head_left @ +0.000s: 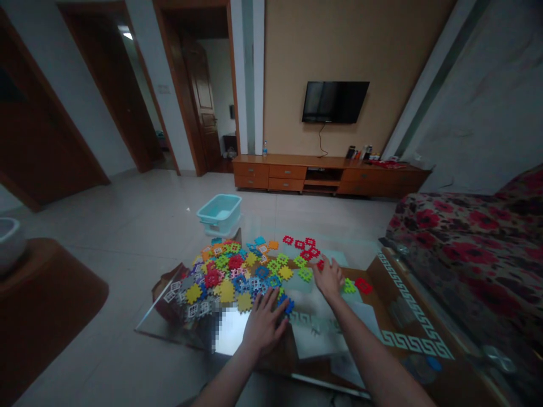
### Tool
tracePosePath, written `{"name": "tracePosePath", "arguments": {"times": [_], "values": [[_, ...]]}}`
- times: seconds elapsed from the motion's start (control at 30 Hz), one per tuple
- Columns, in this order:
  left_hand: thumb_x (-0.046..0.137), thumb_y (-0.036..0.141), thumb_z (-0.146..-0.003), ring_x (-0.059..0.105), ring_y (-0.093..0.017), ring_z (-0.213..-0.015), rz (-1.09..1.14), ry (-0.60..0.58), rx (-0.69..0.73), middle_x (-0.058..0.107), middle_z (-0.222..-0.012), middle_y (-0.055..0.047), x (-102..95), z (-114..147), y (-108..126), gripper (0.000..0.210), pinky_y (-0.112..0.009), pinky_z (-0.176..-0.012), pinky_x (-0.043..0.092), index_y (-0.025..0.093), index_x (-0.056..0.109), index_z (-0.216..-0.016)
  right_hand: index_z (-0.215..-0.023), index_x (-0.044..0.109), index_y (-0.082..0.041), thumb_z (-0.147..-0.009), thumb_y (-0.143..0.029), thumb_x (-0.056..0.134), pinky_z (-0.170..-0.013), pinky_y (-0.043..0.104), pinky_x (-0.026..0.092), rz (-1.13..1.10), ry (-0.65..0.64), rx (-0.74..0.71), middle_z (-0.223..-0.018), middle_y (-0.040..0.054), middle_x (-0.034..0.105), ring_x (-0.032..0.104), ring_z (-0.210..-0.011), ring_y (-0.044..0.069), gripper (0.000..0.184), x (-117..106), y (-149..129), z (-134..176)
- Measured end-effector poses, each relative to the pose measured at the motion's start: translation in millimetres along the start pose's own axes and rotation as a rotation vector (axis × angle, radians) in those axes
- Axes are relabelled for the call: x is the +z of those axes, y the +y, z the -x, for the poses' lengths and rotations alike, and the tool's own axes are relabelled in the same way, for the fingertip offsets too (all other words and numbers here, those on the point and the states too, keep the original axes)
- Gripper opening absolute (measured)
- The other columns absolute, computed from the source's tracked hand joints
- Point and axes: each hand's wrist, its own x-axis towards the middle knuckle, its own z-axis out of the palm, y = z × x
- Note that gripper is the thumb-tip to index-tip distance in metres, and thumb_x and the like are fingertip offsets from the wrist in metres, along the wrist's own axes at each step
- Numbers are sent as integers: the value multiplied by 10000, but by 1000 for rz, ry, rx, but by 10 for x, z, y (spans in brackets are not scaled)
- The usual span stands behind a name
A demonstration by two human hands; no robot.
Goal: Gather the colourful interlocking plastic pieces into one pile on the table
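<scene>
A heap of interlocking plastic building tiles in many colours covers the left part of the glass table. My left hand lies over the near right edge of the heap, fingers spread, beside a blue tile. Farther right, my right hand reaches down with bent fingers beside a red tile; whether it grips one is hidden. Several red tiles form a loose group beyond it. Green tiles lie to its left. To its right are a green tile and a red tile.
A light blue plastic basket stands at the table's far left corner. The glass table has a patterned border, with papers and a blue-capped item visible under the glass. A flowered sofa flanks the right side; a brown stool stands left.
</scene>
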Motion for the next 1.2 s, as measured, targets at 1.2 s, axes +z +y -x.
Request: {"name": "tracePosePath", "arguments": {"times": [1.2], "values": [[524,417,-936,261,-262,-1491,134,62,-173,305,-1615,-52,42,30,58,420,-483,-1210,292,279,553,-1332,-1116,607,-154,-815,-583,665,-820,409,464,76,-312,-178,-944,132,695,662,-941,306,527,297,-173,-579]]}}
